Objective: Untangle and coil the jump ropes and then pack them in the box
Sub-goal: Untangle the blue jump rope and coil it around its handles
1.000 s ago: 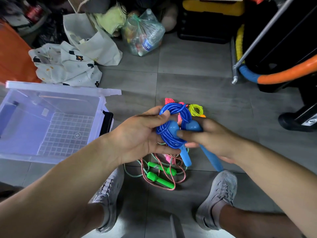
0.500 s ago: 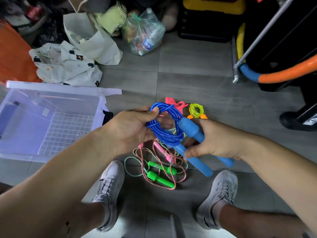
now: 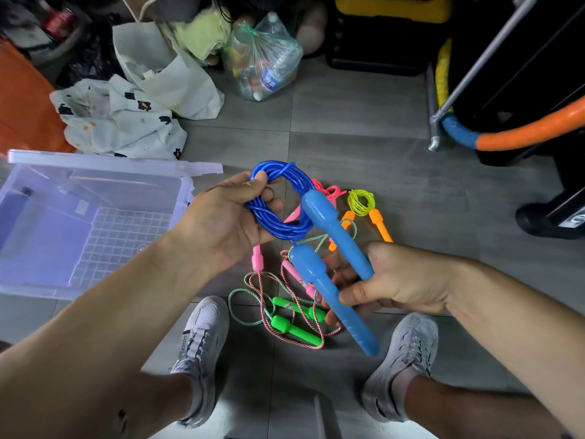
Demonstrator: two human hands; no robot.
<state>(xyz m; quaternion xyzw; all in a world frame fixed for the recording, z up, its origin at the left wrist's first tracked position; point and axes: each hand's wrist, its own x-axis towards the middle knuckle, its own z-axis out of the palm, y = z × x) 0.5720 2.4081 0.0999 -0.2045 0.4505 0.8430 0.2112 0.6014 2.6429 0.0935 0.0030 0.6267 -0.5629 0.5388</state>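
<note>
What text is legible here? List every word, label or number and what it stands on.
Nothing reads clearly.
Bottle label inside the plastic bag: white marks, too blurred.
Left shoe, tongue tag: letters too small.
Sticker on the box: no print legible.

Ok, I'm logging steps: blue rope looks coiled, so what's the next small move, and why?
Probably swing it left into the box: left hand grips the blue coil, right hand holds both handles, and the box stands open.

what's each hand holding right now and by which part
The left hand grips the blue jump rope by its coiled cord; the right hand grips both blue handles around their narrow shafts.
</note>
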